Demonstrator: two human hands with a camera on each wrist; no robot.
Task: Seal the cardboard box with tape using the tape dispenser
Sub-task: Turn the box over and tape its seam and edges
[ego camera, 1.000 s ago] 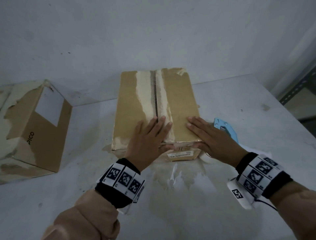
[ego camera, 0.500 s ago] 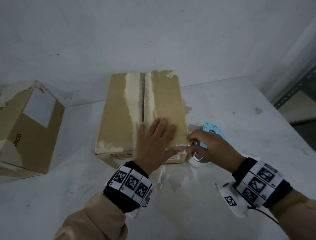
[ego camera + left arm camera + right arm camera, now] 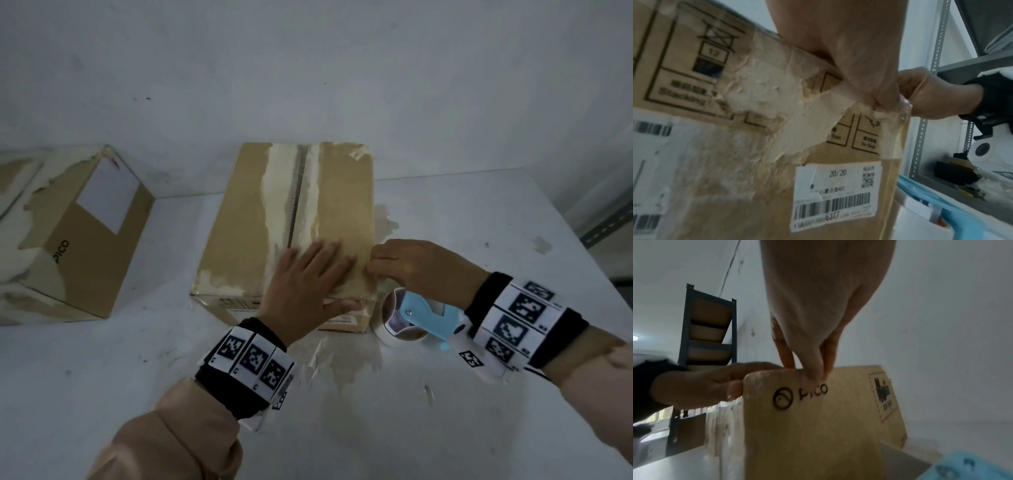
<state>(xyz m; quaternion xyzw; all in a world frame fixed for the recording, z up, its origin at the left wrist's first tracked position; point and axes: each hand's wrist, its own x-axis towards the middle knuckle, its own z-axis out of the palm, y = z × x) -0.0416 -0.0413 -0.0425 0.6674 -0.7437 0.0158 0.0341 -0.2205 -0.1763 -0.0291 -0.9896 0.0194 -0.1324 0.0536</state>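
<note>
White table [image 3: 479, 219], worn cardboard box [image 3: 239, 219]: left hand [image 3: 305, 291] flat on top, right hand [image 3: 421, 267] pinching its edge, tape dispenser [image 3: 424, 317] beside it looks light, so grab its handle.

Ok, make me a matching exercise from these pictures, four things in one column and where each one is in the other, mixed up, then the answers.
Things:
1. left hand
2. right hand
3. tape dispenser
4. second box

Places:
A. on the table, beside the sealed box's near right corner
B. far left of the table
C. flat on the box top
D. at the box's right top edge

Pairs: 1-C, 2-D, 3-A, 4-B
</note>
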